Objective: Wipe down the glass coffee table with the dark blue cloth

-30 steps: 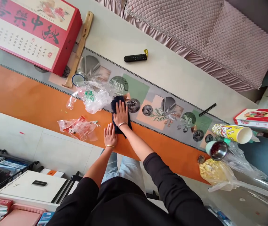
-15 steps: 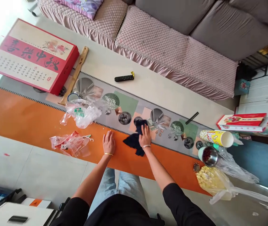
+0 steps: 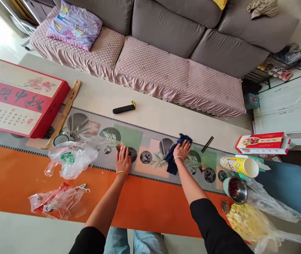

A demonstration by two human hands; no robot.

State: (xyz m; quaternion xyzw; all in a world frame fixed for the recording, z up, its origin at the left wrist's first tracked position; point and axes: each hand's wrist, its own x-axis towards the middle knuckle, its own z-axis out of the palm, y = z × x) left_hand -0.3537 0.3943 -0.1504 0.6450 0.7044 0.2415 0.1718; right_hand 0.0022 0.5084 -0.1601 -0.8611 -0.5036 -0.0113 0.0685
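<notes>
My right hand (image 3: 182, 150) is on a dark navy cloth (image 3: 171, 164), pressing it against the patterned grey table runner (image 3: 131, 173). The crumpled cloth sticks out beyond the fingertips and to the left of the hand. Flat on the runner, well to the left, lies my left hand (image 3: 123, 162), fingers stretched out and nothing in it. A clear plastic bag with a green print (image 3: 77, 160) is the loose item closest to that hand. Below the bag, a red and clear wrapper (image 3: 57, 201) lies on the orange part of the table (image 3: 139, 203).
At left are a large red gift box (image 3: 20, 98), a wooden stick (image 3: 67, 109) and a roll of tape (image 3: 60, 139). A remote (image 3: 124, 108) lies farther back. Rightward stand a popcorn cup (image 3: 249, 167), a metal-lined cup (image 3: 237, 190), a popcorn bag (image 3: 245, 218) and a red box (image 3: 263, 143).
My right hand has pushed the cloth forward and right, from the orange edge onto the runner. My left hand has shifted forward onto the runner. The view has tilted up.
</notes>
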